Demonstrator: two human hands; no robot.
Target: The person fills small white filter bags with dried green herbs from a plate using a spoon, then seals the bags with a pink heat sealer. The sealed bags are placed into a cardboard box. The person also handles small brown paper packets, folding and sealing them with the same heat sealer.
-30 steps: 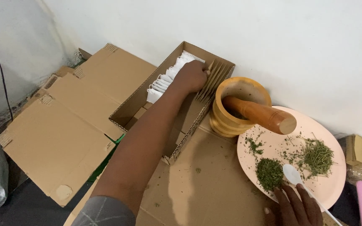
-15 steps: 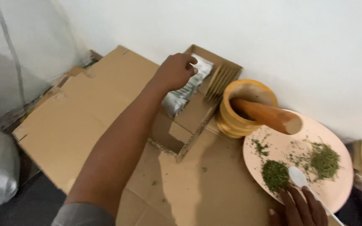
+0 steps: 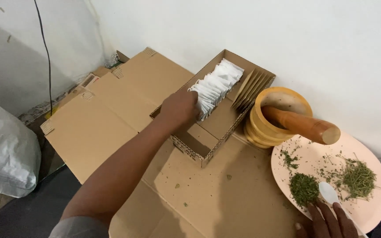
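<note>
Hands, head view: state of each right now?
Left hand: closed on the near end of the white sachets in the cardboard box.
Right hand: holding a white spoon on the pink plate.

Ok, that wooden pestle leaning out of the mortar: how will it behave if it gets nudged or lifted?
The pestle is round and rests tilted on the mortar rim, so a nudge would probably roll or swing it. Its thick end overhangs the pink plate, so it may tip out. It looks like solid wood: likely stiff and fairly heavy.

Flattened cardboard sheets (image 3: pixel 111 119), bearing box (image 3: pixel 208 145), mortar (image 3: pixel 265 128), pink plate (image 3: pixel 375 207)
</note>
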